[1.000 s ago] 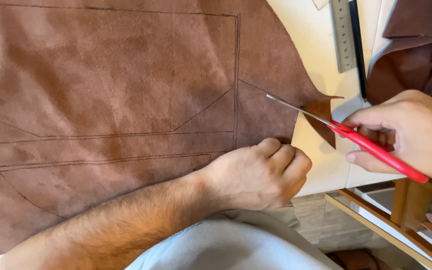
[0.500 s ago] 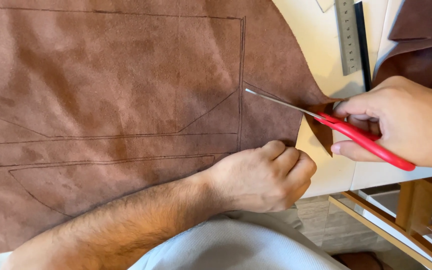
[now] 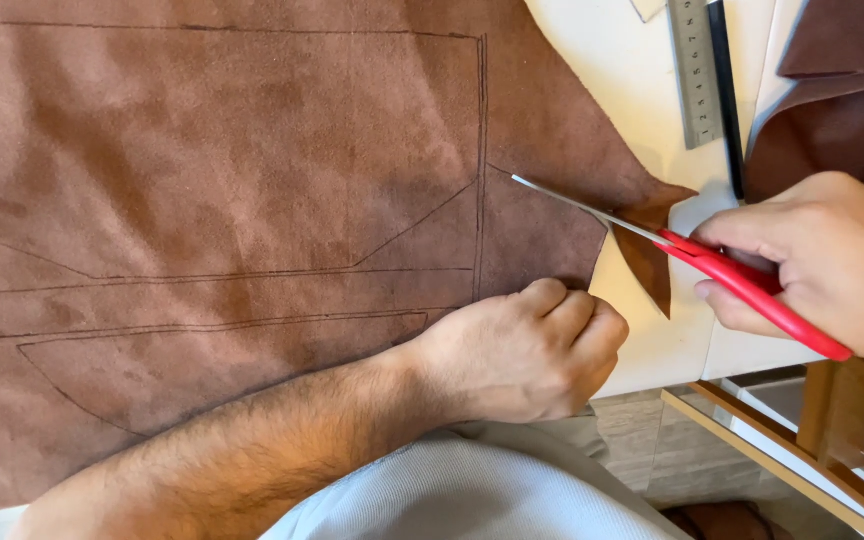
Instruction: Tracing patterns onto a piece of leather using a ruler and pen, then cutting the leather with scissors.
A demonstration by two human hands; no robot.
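Observation:
A large brown suede leather sheet (image 3: 232, 180) with dark drawn pattern lines lies across a white table (image 3: 622, 70). My right hand (image 3: 822, 265) grips red-handled scissors (image 3: 712, 262) whose blades reach left into the sheet's right edge, tip close to a drawn corner. A cut flap of leather (image 3: 647, 260) hangs down beside the blades. My left hand (image 3: 527, 350) is curled into a fist on the sheet's near edge just below the cut, pinching the leather.
A metal ruler (image 3: 694, 70) and a thin black rod (image 3: 725, 95) lie on the table at the upper right. More brown leather (image 3: 842, 90) is bunched at the far right. Below the table edge stand a wooden shelf frame (image 3: 752, 440) and tiled floor.
The scissors have advanced left along the cut, deeper into the leather. The flap at the right edge has hung lower, and my left hand stays pressed on the sheet.

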